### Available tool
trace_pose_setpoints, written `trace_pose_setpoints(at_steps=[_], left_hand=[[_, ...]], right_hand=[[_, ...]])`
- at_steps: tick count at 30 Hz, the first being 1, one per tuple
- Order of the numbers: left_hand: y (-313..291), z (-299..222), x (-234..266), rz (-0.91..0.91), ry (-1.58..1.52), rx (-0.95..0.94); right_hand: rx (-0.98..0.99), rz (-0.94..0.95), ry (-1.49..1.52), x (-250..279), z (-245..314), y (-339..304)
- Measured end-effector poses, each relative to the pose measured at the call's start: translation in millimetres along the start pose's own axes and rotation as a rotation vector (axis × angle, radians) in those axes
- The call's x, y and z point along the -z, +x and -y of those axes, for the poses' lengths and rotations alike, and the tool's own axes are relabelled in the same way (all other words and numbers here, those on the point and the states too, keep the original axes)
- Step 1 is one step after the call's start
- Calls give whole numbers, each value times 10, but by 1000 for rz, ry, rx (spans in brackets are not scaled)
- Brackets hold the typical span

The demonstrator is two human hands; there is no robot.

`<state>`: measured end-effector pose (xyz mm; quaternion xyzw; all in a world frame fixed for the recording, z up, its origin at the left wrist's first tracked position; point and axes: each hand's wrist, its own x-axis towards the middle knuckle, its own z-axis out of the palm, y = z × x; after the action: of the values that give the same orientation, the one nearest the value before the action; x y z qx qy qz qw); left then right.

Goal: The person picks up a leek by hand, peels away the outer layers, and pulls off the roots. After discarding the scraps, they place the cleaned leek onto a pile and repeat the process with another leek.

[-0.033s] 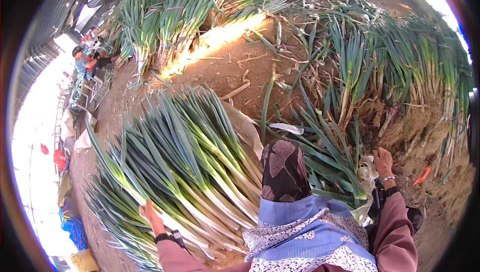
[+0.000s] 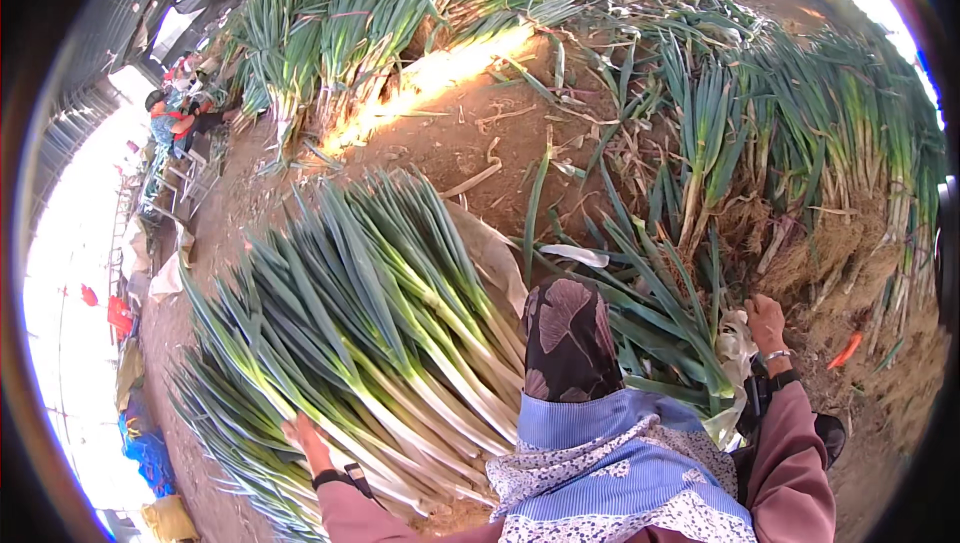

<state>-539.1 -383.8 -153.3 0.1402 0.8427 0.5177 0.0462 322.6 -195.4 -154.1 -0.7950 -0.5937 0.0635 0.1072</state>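
A broad row of trimmed green onions (image 2: pixel 390 343), white stems toward me and dark green leaves away, lies on the ground at my left. My left hand (image 2: pixel 308 443) is low over the near left part of the row, its fingers closed around the pale stem of one green onion (image 2: pixel 262 383). At my right side, my right hand (image 2: pixel 766 323) is curled beside crumpled pale plastic (image 2: pixel 738 348); whatever is inside the fingers is hidden. Loose untrimmed green onions (image 2: pixel 665 313) lie between my lap and that hand.
Bundled green onions (image 2: pixel 370 23) stand at the far left. More rooted ones (image 2: pixel 800 123) lean along the right, near an orange strip (image 2: pixel 846 350). Another person (image 2: pixel 172 123) sits far left. A blue bundle (image 2: pixel 148 458) and a yellow sack (image 2: pixel 168 521) lie by the left edge.
My left hand has moved slightly down and right, bringing the green onion down onto the row so its leaves lie among the others. My right hand stays in place.
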Motion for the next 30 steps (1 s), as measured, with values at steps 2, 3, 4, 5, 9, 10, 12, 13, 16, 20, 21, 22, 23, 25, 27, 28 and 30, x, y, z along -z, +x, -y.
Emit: trace_pose_setpoints(at_steps=[2,3,4,5,9,10,12,13,16,20,21,22,23,25,27,28,30], left_hand=[[83,341,108,-168,172,-56],[95,355,-23,-156,411,101],[108,320,-191,-138,652,245],[99,273,-413,-101,898,379],[-3,-853,-1484,259,58,-132],[-402,-1525,-1824,482,14,-99],[-1453,-2774,-2236,690,-233,-121],[-1940,-3186,-2412,848,-304,-179],[-3179,-3881,-2887,1284,-487,-186],[-4393,-3904,-3450,1720,-508,113],[-4570,-3840,-3529,1760,-463,160],[-4728,-3780,-3583,1763,-429,237],[-4826,-3716,-3602,1753,-390,319],[-4911,-3670,-3591,1808,-325,380],[-4857,-3762,-3500,1804,-217,449],[-4863,-3780,-3478,1810,-206,455],[-4816,-3786,-3531,1840,-146,494]], right_hand=[[52,20,-3,-18,68,17],[28,73,-49,46,116,24],[-6,126,-89,111,151,23],[81,142,-57,158,105,8],[187,396,-68,120,326,93],[302,284,119,185,336,52],[280,298,92,-43,396,178],[262,272,151,-126,443,267],[203,202,267,-226,462,469],[-47,143,549,-428,56,868],[-57,154,560,-514,7,1003],[-129,99,583,-603,-99,1126],[-196,55,606,-714,-171,1236],[-285,90,700,-942,-264,1462],[-413,118,902,-1177,-90,1754],[-388,36,793,-1466,-119,1854],[-495,144,728,-1755,11,1958]])
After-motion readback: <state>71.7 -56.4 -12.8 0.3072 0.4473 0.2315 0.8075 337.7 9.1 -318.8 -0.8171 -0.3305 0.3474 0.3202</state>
